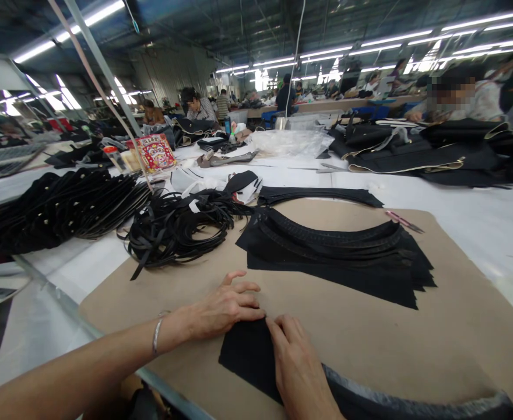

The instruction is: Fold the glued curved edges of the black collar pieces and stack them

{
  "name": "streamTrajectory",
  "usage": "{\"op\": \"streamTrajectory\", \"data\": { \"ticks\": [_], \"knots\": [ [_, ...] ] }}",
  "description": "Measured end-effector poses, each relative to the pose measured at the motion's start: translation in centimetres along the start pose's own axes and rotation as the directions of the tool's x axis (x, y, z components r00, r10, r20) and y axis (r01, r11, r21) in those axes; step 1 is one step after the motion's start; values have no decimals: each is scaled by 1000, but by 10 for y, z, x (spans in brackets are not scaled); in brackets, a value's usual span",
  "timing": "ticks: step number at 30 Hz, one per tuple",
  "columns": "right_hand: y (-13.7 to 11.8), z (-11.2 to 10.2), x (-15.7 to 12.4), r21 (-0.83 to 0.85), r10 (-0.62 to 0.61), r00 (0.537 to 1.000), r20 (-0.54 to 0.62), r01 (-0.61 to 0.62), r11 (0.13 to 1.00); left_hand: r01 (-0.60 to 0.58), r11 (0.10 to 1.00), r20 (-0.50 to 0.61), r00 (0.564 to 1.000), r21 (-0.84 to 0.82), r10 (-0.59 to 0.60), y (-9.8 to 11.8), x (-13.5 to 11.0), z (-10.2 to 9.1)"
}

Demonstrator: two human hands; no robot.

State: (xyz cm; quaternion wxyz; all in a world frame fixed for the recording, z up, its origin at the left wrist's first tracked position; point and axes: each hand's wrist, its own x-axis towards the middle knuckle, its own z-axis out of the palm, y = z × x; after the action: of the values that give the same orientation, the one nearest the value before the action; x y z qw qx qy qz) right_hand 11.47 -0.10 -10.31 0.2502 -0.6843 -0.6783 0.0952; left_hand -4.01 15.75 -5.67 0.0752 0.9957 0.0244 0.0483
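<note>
A black cut fabric piece (248, 356) lies on a brown cardboard sheet (449, 326) at the near edge. My left hand (225, 306) rests flat at the piece's top corner, fingers stretched out, a bracelet on the wrist. My right hand (298, 364) lies on the same piece, fingers extended, fingertips meeting the left hand's at the corner. Neither hand grips anything. Just beyond, a fanned stack of curved black pieces (339, 254) sits on the cardboard. A tangled bundle of thin black strips (178, 227) lies to its left.
More black straps (59, 207) are piled at far left. A red patterned packet (151, 151), clear plastic bags (289, 142) and heaps of black material (414, 151) sit farther back on the white table (470, 210). Other people work at distant tables.
</note>
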Motion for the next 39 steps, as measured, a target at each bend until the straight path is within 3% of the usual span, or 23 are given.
{"op": "streamTrajectory", "data": {
  "ticks": [12, 19, 22, 31, 39],
  "knots": [
    [2, 6, 0, -38, -33, 999, -3, 33, 999, 34, 999, -62, 997, -35, -36, -2, -7, 9],
    [0, 11, -2, -118, -57, 997, -61, 49, 992, 217, 972, -206, 951, -88, -231, -4, -9, 9],
    [0, 15, -3, -148, -45, 995, -84, 33, 989, 231, 970, -254, 936, -79, -243, -2, -12, 12],
    [-8, 5, 5, -260, -50, 998, 29, 56, 964, 231, 969, -227, 952, 90, -206, 7, -23, 21],
    [-7, 5, 4, -279, -70, 997, 14, 72, 958, 172, 946, -156, 979, 274, -133, 2, -27, 17]
  ]
}}
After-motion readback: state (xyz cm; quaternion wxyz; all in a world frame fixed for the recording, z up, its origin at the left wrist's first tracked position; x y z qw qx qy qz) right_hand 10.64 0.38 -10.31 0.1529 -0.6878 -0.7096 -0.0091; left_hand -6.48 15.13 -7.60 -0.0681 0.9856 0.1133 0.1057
